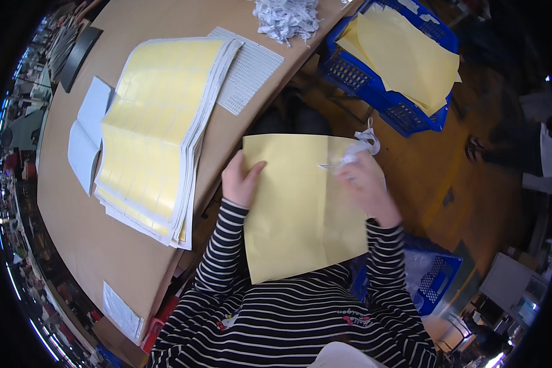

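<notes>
A large yellow paper sheet [288, 208] lies across my lap, with a faint crease running down its middle. My left hand [240, 179] grips its left edge, thumb on top and fingers underneath. Over the sheet's upper right part, my right hand [369, 184] is smeared by motion, its fingers drawn together around curled white paper strips [367, 142]. A thin pale sliver pokes out to the left of those fingers; I cannot tell whether it is attached to the sheet.
On the brown table [208, 34] at left lies a thick stack of yellow gridded sheets [159, 122] with white borders, near a printed white sheet [251, 73]. Shredded white paper [286, 18] is heaped behind. A blue crate [405, 116] holds yellow sheets; another blue crate [438, 279] stands at lower right.
</notes>
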The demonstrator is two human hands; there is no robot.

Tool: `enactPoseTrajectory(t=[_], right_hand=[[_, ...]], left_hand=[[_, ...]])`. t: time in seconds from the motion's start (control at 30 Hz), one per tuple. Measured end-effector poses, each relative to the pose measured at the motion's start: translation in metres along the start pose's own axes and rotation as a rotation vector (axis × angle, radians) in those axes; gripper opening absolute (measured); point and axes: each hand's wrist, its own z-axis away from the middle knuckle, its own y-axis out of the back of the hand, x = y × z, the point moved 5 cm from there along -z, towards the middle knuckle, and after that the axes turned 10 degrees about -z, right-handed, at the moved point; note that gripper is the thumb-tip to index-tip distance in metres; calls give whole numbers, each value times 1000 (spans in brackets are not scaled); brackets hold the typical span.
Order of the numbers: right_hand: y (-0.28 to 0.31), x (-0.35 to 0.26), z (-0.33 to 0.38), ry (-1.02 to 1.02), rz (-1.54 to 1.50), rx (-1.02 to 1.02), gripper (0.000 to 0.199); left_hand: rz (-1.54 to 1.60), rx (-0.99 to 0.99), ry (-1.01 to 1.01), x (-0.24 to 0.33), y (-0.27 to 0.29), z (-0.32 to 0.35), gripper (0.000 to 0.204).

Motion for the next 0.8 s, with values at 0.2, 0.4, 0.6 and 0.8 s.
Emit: enactPoseTrajectory(t=[0.2, 0.4, 0.6, 0.8], right_hand=[[228, 65, 110, -171, 462, 665, 17], [388, 48, 250, 50, 177, 1719, 31], [416, -25, 267, 15, 289, 2126, 52], [297, -99, 155, 558, 322, 1018, 47]], left_hand=[[236, -31, 185, -41, 17, 30, 29], [275, -43, 309, -80, 24, 52, 32], [351, -18, 415, -117, 41, 79, 33], [302, 1, 446, -114, 54, 96, 35]])
